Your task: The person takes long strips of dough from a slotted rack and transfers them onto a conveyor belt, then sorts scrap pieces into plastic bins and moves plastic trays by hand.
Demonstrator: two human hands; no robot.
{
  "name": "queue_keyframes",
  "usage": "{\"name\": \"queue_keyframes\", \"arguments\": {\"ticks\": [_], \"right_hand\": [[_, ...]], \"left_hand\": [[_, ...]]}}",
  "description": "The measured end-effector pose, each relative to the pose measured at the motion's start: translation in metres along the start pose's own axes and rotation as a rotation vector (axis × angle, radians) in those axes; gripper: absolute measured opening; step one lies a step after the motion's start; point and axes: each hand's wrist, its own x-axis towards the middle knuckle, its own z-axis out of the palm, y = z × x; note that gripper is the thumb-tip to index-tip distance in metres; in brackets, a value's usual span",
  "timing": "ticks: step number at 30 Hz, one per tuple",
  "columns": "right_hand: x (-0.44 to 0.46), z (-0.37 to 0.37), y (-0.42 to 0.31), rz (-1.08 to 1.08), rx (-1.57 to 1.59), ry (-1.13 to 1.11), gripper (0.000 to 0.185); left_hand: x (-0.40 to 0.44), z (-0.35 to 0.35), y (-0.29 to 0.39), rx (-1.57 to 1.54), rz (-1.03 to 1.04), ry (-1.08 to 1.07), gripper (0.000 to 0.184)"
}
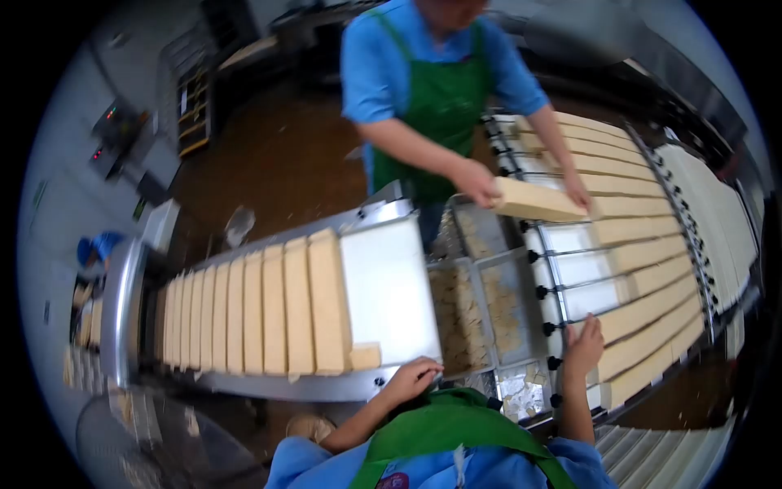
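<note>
My left hand (413,378) rests by the near right corner of the left conveyor (387,285), its fingers curled; whether they hold anything is hidden. A small pale block (365,355) lies on the belt to its left, beside a row of long beige slabs (275,310). My right hand (584,342) is at the left edge of the right conveyor (580,273), fingers spread and raised, nothing visible in it, close to the ends of long slabs (652,326) lying between thin guide rods.
A co-worker in a green apron (446,98) stands across, both hands on a long beige block (539,200). Metal bins (487,297) with small offcuts sit between the conveyors. A steel machine housing (124,314) is at the left, a white belt (709,220) at the far right.
</note>
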Motion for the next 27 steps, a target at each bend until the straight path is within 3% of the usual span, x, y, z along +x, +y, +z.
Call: {"name": "queue_keyframes", "arguments": {"ticks": [7,13,17,19,21,25,26,27], "right_hand": [[0.005,-0.007,-0.004,0.026,-0.082,-0.088,0.064],[0.002,0.011,0.019,0.014,-0.345,0.043,0.066],[0.003,0.017,0.016,0.234,-0.424,-0.071,0.066],[0.0,0.019,0.016,0.244,-0.439,-0.089,0.067],[0.002,0.024,0.027,0.157,-0.386,-0.035,0.064],[0.004,0.031,0.045,0.046,-0.29,-0.071,0.066],[0.002,0.034,0.047,0.039,-0.275,-0.092,0.062],[0.0,0.034,0.04,0.036,-0.276,-0.094,0.062]], "left_hand": [[-0.035,-0.021,-0.004,0.033,-0.06,0.297,0.015],[-0.051,-0.035,-0.011,0.029,-0.133,0.381,0.016],[-0.06,-0.05,-0.006,0.058,-0.115,0.511,0.017],[-0.069,-0.054,-0.011,0.123,-0.156,0.57,0.018],[-0.077,-0.054,-0.015,0.37,-0.295,0.935,0.019],[-0.096,-0.071,-0.013,0.349,-0.605,0.968,0.036],[-0.102,-0.074,-0.016,0.34,-0.667,0.886,0.051],[-0.106,-0.074,-0.018,0.339,-0.67,0.887,0.051]]}}
